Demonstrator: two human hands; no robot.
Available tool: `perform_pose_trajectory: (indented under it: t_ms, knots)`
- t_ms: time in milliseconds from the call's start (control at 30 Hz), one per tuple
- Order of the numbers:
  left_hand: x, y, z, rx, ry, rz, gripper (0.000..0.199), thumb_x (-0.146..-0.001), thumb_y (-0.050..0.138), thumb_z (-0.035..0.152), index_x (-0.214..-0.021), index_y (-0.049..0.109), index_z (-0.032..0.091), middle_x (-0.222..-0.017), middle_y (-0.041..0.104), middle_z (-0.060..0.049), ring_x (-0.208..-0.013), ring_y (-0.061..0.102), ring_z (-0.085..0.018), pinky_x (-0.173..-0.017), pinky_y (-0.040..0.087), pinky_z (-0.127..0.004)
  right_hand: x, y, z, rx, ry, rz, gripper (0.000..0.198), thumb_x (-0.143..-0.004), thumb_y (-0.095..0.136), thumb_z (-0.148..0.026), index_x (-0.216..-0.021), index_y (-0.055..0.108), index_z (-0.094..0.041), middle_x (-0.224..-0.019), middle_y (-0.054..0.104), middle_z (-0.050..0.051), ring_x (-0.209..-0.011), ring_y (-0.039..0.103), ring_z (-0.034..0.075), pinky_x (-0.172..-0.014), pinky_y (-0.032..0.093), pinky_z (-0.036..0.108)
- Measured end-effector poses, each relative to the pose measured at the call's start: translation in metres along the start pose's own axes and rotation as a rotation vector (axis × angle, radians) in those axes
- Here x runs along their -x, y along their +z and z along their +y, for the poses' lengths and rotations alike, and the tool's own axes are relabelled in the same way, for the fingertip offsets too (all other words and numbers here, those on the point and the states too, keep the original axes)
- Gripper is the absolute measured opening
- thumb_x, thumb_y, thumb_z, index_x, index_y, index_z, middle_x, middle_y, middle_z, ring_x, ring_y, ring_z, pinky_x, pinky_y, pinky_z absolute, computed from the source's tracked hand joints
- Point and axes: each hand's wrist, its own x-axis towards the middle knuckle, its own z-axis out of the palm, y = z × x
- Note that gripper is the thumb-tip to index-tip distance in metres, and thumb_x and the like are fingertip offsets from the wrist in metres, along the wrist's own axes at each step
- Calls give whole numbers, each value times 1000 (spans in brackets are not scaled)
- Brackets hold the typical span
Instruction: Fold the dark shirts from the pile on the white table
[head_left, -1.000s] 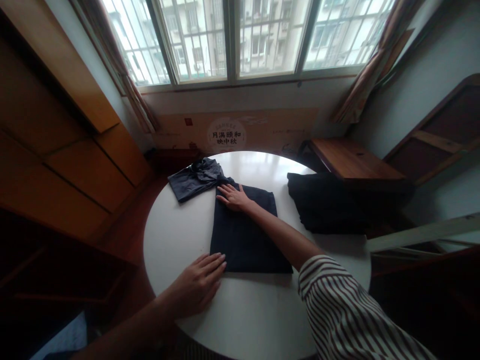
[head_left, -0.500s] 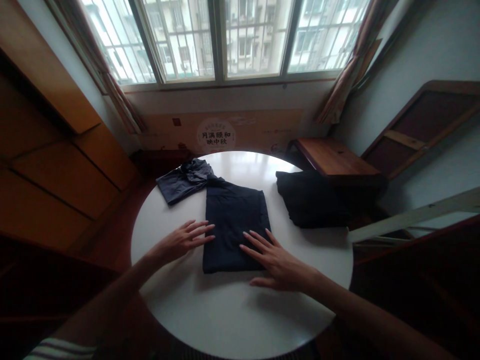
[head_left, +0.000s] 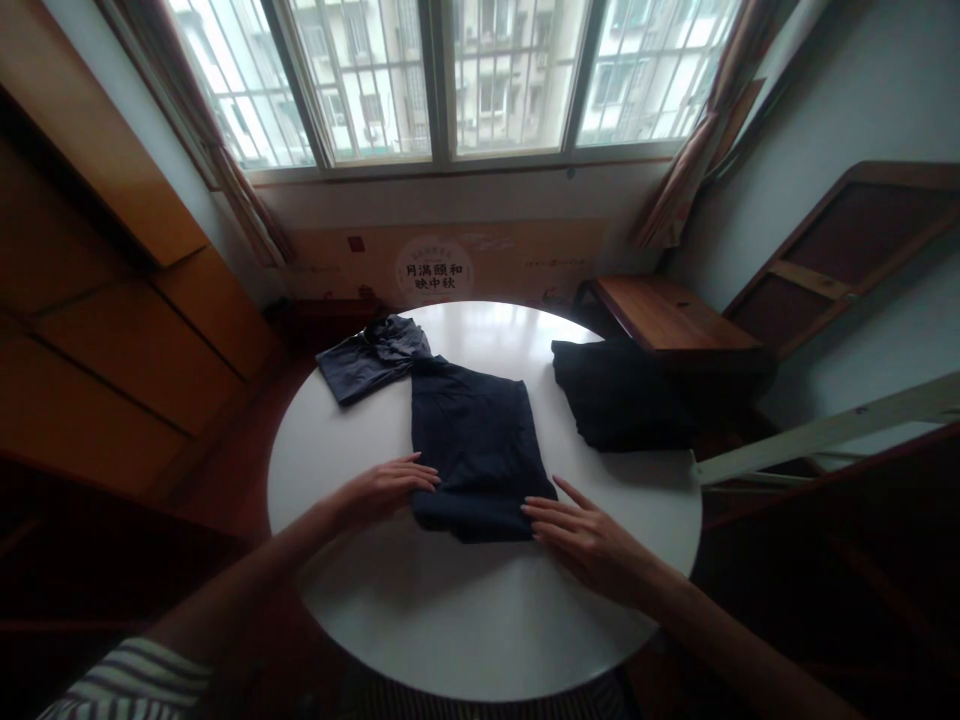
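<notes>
A dark navy folded garment (head_left: 480, 430) lies flat in the middle of the round white table (head_left: 480, 640); its exact kind cannot be made out. At its near left corner, my left hand (head_left: 386, 485) has its fingers closed over the cloth, thumb hidden. My right hand (head_left: 589, 540) holds the near right corner, most fingers over the edge and one stretched out. Between the hands the near edge is bunched and uneven. Touching the garment's far left corner is a shiny dark folded garment (head_left: 371, 360). To the right sits a black folded cloth (head_left: 622, 395).
A low wooden table (head_left: 675, 310) stands behind the round table at the right. A pale bar (head_left: 825, 435) reaches the table's right edge. Wooden cabinets (head_left: 142, 350) line the left side. Barred windows (head_left: 442, 80) with curtains are ahead.
Both hands have gone from lying spread on the navy garment to its near corners. The near edge, straight before, is now gathered up and rumpled. The other two cloths stay put.
</notes>
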Motion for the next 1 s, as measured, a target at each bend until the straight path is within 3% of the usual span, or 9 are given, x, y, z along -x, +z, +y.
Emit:
perform_pose_trajectory:
  t_ms: [100, 167, 300, 500, 633, 700, 800, 900, 1000]
  knots:
    - [8, 11, 16, 154, -126, 143, 24, -101, 44, 22, -119, 60, 19, -116, 72, -8, -112, 67, -19, -114, 40, -45, -2, -2, -9, 32, 21, 3, 49, -92, 60, -35, -135, 55, -12, -137, 59, 18, -131, 52, 28, -115, 34, 54]
    - [10, 15, 25, 212, -206, 219, 24, -101, 45, 24, -119, 60, 19, -115, 72, -8, -107, 69, -19, -113, 40, -44, -5, 4, -11, 69, 45, 24, 64, -90, 61, -33, -145, 43, -8, -145, 51, 20, -137, 44, 31, -112, 37, 55]
    - [11, 14, 37, 264, -293, 281, 28, -102, 44, 31, -117, 64, 18, -110, 74, -9, -100, 72, -21, -111, 42, -44, -11, 16, -6, 71, 5, 175, 57, -84, 42, -2, -140, 49, -12, -129, 65, 15, -128, 55, 26, -109, 43, 53]
    - [30, 6, 48, 266, -304, 274, 26, -99, 50, 36, -106, 67, 17, -99, 75, -8, -90, 72, -21, -102, 48, -40, -5, -12, -6, -382, 18, 177, 32, -92, 53, -10, -120, 63, -21, -108, 74, 7, -102, 70, 19, -106, 47, 43]
    - [24, 2, 48, 238, -513, 444, 33, -99, 48, 42, -86, 65, 16, -74, 67, -3, -65, 61, -15, -67, 52, -26, -27, -28, 4, -595, 369, 290, 13, -90, 65, -26, -101, 69, -21, -85, 73, 2, -74, 69, 16, -71, 56, 28]
    - [12, -1, 40, 265, -596, 539, 38, -99, 45, 45, -88, 64, 15, -75, 64, -3, -69, 59, -15, -66, 50, -26, -51, -26, 19, -717, 546, 408, 16, -87, 67, -35, -92, 68, -20, -77, 68, 0, -67, 63, 15, -60, 51, 25]
    - [-4, -3, 25, 317, -578, 494, 41, -86, 63, 52, -100, 66, 14, -91, 67, -6, -88, 60, -21, -78, 51, -31, -86, -14, 44, -927, 688, 535, 26, -82, 70, -44, -90, 66, -20, -78, 65, 0, -69, 60, 15, -62, 49, 26]
    - [-9, 1, 14, 327, -612, 395, 41, -73, 78, 48, -95, 67, 14, -90, 68, -5, -83, 61, -21, -75, 51, -30, -106, -2, 59, -1135, 792, 567, 38, -74, 77, -45, -103, 63, -23, -87, 66, -1, -76, 62, 16, -67, 52, 28]
    - [-12, 7, 9, 373, -752, 514, 36, -79, 72, 46, -95, 67, 14, -89, 68, -5, -80, 62, -19, -70, 51, -28, -109, 8, 65, -1296, 863, 467, 50, -65, 85, -40, -106, 63, -22, -96, 69, 2, -84, 65, 19, -75, 55, 33]
